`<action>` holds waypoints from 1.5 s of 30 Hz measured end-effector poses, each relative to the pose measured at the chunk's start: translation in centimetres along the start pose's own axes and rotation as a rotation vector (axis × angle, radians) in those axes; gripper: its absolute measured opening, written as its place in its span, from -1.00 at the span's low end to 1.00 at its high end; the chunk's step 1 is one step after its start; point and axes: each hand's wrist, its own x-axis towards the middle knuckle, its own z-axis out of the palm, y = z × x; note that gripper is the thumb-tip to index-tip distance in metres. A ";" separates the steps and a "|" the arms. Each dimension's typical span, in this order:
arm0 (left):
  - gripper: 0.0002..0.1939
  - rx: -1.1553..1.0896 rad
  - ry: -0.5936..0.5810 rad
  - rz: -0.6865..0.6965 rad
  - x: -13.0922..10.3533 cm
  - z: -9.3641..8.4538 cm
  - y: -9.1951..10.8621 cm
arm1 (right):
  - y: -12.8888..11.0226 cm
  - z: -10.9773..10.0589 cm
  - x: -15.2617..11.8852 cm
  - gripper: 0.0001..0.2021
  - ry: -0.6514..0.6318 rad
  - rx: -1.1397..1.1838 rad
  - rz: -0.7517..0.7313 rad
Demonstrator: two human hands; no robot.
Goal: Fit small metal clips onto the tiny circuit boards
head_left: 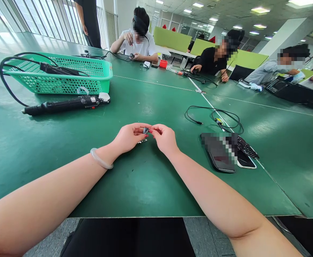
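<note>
My left hand (129,137) pinches a small dark part with silvery specks (145,130), perhaps a tiny circuit board, between thumb and fingers. From the other side my right hand (163,137) is closed, its thumb and fingertip gripping the part's right edge. Both hands are just over the green tabletop (135,189). Beneath my left thumb lies a small silvery piece (142,141), partly covered. The part's details are too small to make out.
To the left, a black electric screwdriver (68,104) lies before a green basket (65,76) holding cables and a black device. On the right are a black cable (215,117), a dark phone-like slab (217,153) and a white-edged phone (246,160). Several people sit across the table.
</note>
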 end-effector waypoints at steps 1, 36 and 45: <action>-0.61 -0.006 0.000 0.006 0.0 0.0 -0.1 | 0.0 0.0 0.0 -0.88 -0.002 -0.002 -0.003; -0.69 -0.407 0.196 -0.215 0.5 -0.3 0.7 | 2.1 -1.1 1.0 -0.72 -0.036 -0.482 -0.103; -0.76 -0.385 0.214 -0.227 0.4 -0.2 1.0 | 1.0 -0.3 0.5 -0.85 -0.188 -0.558 -0.166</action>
